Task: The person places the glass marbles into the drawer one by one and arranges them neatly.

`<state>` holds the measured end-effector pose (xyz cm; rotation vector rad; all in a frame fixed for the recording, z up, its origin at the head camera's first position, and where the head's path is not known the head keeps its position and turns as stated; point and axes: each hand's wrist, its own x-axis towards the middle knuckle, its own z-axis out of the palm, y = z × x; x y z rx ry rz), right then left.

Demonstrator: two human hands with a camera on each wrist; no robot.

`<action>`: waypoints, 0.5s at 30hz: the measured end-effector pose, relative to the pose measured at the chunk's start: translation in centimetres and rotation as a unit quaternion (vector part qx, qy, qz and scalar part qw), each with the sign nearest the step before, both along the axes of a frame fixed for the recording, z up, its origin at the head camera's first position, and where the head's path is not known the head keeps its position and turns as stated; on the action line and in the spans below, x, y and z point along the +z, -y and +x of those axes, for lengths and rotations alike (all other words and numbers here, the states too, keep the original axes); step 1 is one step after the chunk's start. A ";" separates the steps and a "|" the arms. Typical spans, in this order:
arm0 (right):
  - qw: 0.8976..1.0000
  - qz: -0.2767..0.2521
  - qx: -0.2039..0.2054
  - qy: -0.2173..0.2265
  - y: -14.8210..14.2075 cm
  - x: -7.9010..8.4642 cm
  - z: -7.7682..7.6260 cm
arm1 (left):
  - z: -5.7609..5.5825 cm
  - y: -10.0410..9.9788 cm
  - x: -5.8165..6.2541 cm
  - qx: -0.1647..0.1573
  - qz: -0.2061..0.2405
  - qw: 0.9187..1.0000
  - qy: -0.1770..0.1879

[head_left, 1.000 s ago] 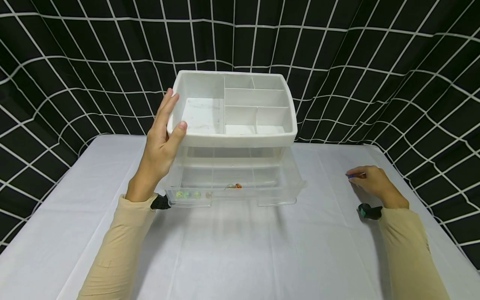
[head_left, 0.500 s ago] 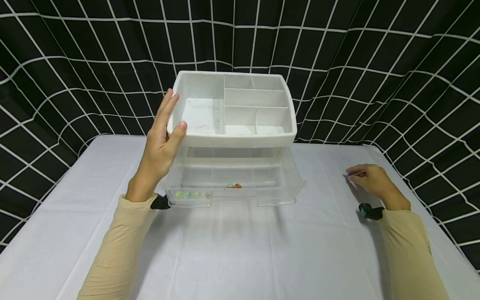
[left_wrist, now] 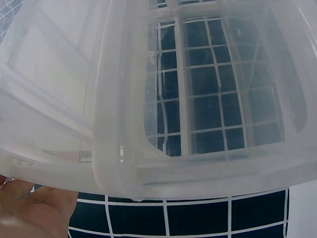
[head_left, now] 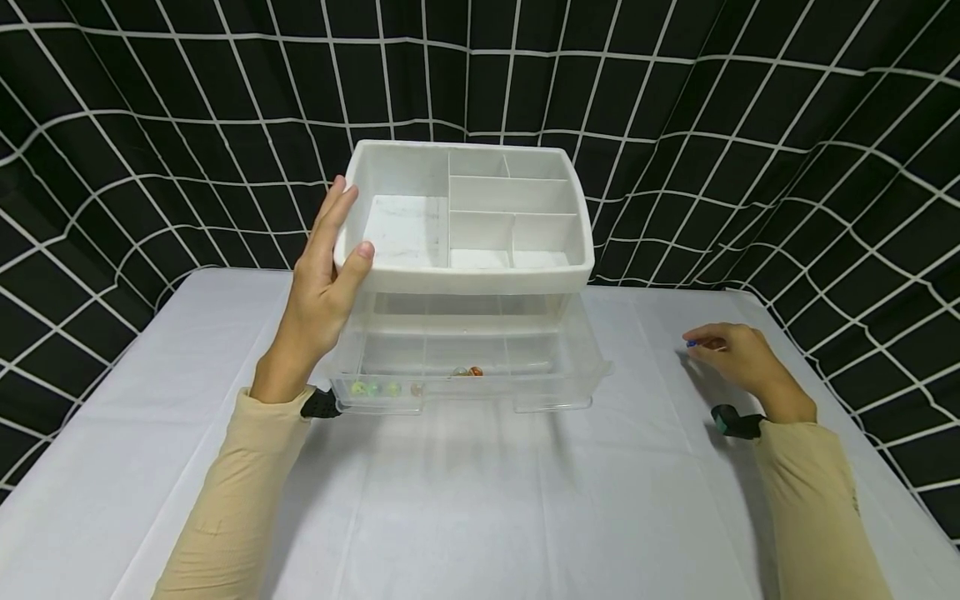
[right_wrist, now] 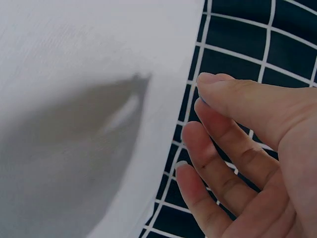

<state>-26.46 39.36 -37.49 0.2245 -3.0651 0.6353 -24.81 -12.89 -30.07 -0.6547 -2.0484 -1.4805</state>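
Note:
A white drawer organizer (head_left: 465, 282) stands at the middle of the table, with open compartments on top. My left hand (head_left: 318, 292) rests on its left side, fingers straight along the wall and thumb at the front rim. Below, a clear drawer (head_left: 480, 390) is pulled out. Several greenish and pale marbles (head_left: 394, 389) lie at its front left, and an orange marble (head_left: 476, 372) farther right. Off to the right, my right hand (head_left: 738, 358) pinches a small blue marble (head_left: 691, 343) above the table, mostly hidden by the fingertips in the right wrist view.
A white cloth (head_left: 465, 517) covers the table. Black curtain (head_left: 225, 92) with a white grid hangs behind it and along both sides. Another clear drawer front (head_left: 465, 307) sits above the pulled-out one.
My right hand has risen slightly and shifted a little left with the blue marble, which now shows more clearly at the fingertips. The left hand and organizer have stayed put.

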 end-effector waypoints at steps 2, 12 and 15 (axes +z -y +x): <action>1.000 -0.002 0.002 -0.004 0.2 0.2 0.0 | 0.0 0.0 0.0 -0.001 0.001 1.000 0.001; 0.999 -0.003 0.010 -0.037 1.7 1.5 0.5 | 0.0 0.0 0.1 -0.001 0.000 1.000 0.002; 0.999 0.000 0.016 -0.051 1.9 1.8 0.6 | 0.0 0.0 0.1 0.000 -0.002 1.000 0.004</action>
